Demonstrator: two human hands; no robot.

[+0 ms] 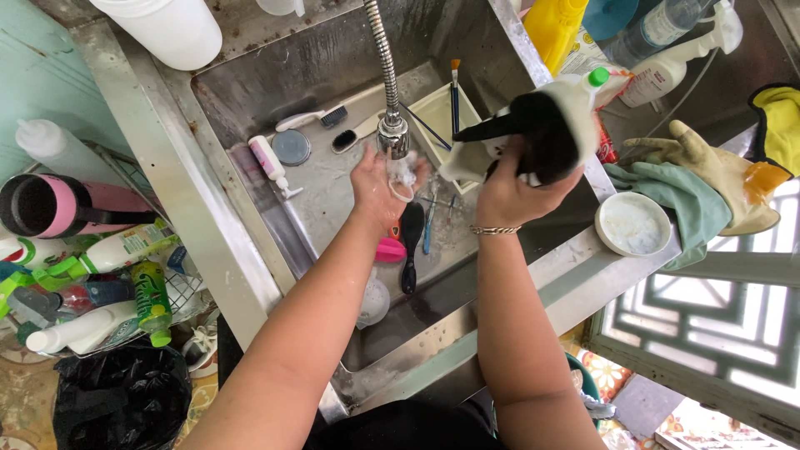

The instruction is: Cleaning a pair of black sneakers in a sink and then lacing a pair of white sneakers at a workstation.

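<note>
**Shoe held over a steel sink, suds under the tap**

The right hand (510,187) has its fingers closed around a black-and-white shoe (533,125), holding it above the right rim of the sink (250,92). The shoe's upper looks dark and matte, its sole pale. The left hand (379,179) is cupped under the ribbed metal tap (388,92), fingers loosely curled on a small white foamy wad (402,172); what the wad is cannot be told.

The sink is dull, scratched stainless steel. In it lie a black oval hairbrush (409,246), a pink object partly hidden by the left arm, two white-handled brushes with dark bristles (321,118), a small white pump bottle (271,162), a round grey lid (291,147) and a square cream tray (437,112) with a thin paintbrush (455,87) leaning in it.

On the desk to the right sit a round white dish (633,223), a teal cloth (679,200) and one tan rubber glove (708,162).
</note>
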